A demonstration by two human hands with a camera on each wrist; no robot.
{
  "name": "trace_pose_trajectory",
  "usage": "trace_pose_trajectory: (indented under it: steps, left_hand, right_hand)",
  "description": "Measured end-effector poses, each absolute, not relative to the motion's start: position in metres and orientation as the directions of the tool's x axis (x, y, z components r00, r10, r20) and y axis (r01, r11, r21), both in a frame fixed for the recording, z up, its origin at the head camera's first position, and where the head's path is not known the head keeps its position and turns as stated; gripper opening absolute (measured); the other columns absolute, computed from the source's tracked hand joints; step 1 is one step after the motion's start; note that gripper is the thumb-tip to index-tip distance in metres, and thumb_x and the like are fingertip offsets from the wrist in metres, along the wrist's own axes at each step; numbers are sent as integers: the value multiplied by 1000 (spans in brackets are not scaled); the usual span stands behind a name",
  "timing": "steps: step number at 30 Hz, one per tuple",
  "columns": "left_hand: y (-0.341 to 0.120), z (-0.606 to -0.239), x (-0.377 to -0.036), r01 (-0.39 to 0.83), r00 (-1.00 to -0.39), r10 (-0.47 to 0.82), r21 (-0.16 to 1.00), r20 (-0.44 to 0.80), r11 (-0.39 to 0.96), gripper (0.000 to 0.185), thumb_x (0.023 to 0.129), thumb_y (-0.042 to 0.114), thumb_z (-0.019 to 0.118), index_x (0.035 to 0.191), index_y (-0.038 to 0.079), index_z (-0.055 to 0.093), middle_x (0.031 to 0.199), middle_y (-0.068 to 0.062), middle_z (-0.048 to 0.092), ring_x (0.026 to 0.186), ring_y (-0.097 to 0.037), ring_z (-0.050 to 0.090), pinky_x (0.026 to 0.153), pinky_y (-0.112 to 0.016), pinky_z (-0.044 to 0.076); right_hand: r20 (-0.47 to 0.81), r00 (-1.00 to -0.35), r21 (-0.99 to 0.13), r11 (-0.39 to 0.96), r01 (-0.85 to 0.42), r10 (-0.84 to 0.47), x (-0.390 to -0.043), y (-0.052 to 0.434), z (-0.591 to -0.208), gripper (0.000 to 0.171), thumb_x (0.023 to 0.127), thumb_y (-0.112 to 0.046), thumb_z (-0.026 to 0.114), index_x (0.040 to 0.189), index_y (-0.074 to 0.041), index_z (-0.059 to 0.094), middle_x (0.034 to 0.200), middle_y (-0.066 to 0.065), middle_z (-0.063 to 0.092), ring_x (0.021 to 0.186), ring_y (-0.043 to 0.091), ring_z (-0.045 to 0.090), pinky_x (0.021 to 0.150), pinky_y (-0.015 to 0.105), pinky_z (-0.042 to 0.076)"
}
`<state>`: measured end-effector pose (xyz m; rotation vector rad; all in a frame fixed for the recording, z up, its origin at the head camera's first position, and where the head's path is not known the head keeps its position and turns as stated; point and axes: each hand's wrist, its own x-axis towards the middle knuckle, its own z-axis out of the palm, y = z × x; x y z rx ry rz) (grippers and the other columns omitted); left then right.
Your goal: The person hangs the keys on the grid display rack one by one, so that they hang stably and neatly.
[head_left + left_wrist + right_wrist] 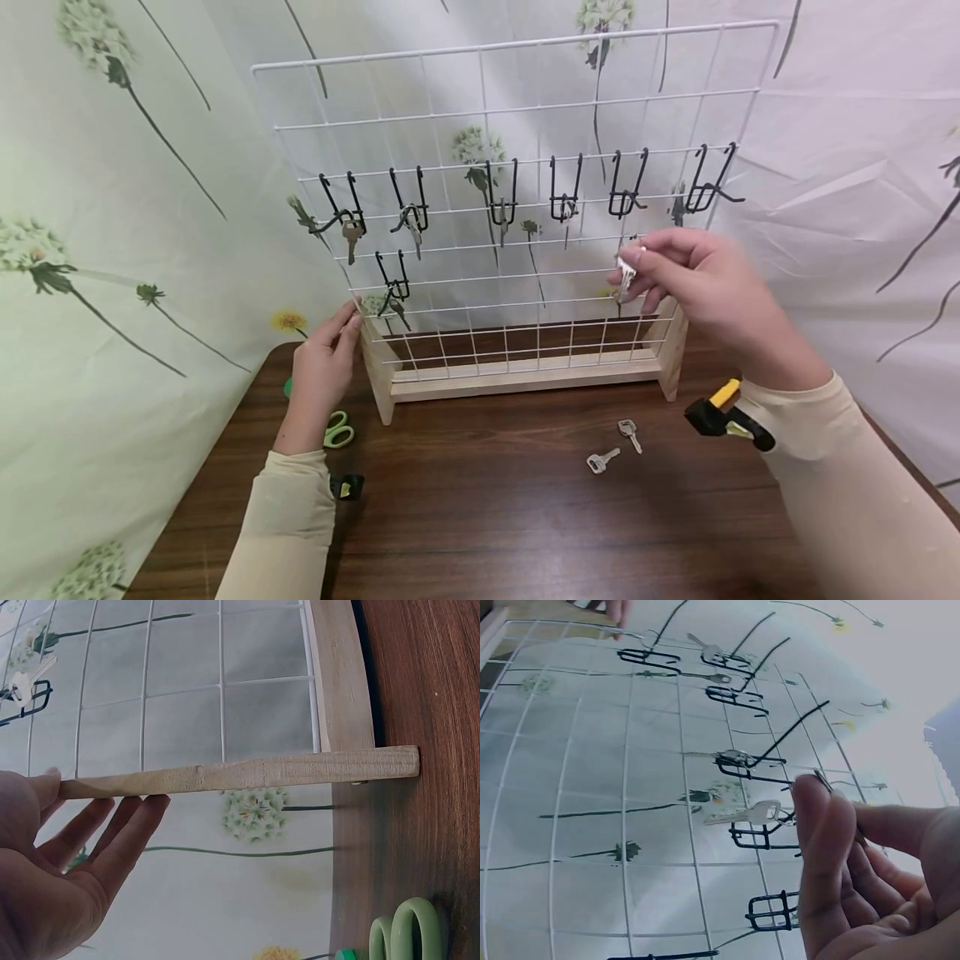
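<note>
My right hand (705, 271) pinches a silver key (626, 282) between thumb and fingertips, in front of a white wire grid (480, 50) and just below a black hook (628, 187). In the right wrist view only a thin dark edge of the held key shows at the fingertips. With thumb and fingers on opposite sides, my left hand (82, 877) grips the wooden side post (247, 772) of the grid's stand. Keys hang from several hooks, among them a brownish key (351, 237) at the left and another key (400, 314) on the lower hook (393, 279).
Two loose keys, one (602, 461) beside the other (630, 435), lie on the dark wooden table (480, 517) in front of the stand. Green-handled scissors (340, 432) lie by the left forearm. The rightmost hook (708, 187) is bare. Flowered cloth (150, 275) hangs behind.
</note>
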<state>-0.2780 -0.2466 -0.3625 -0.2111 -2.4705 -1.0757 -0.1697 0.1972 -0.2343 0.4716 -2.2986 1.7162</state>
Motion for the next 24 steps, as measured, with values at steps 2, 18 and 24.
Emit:
trace_pose_trajectory:
  steps: [2, 18, 24]
  left_hand:
    - [-247, -363, -278, 303, -894, -35, 660, 447, 687, 49, 114, 40, 52, 157, 19, 56, 159, -15, 57, 145, -40, 58, 117, -61, 49]
    - [-248, -364, -278, 304, -896, -34, 667, 444, 680, 48, 114, 42, 52, 157, 22, 57, 159, -15, 58, 145, -40, 58, 117, -62, 49]
    - [-248, -364, -278, 314, -892, -31, 668, 450, 674, 48, 114, 41, 53, 157, 22, 57, 159, -14, 58, 145, -40, 59, 116, -61, 50]
  right_hand:
    - [400, -913, -891, 199, -409, -84, -173, 198, -231, 15, 106, -20, 71, 109, -7, 77, 94, 0, 83, 77, 15, 76, 64, 25, 61]
    - [327, -944, -921, 241, -305, 56, -207, 205, -230, 28, 103, -31, 75, 113, -5, 74, 91, -6, 82, 75, 12, 77, 67, 26, 63]
    - [358, -928, -882, 364, -300, 104, -216, 206, -230, 36, 102, -38, 75, 119, -7, 68, 89, -18, 81, 75, 7, 78, 69, 24, 64]
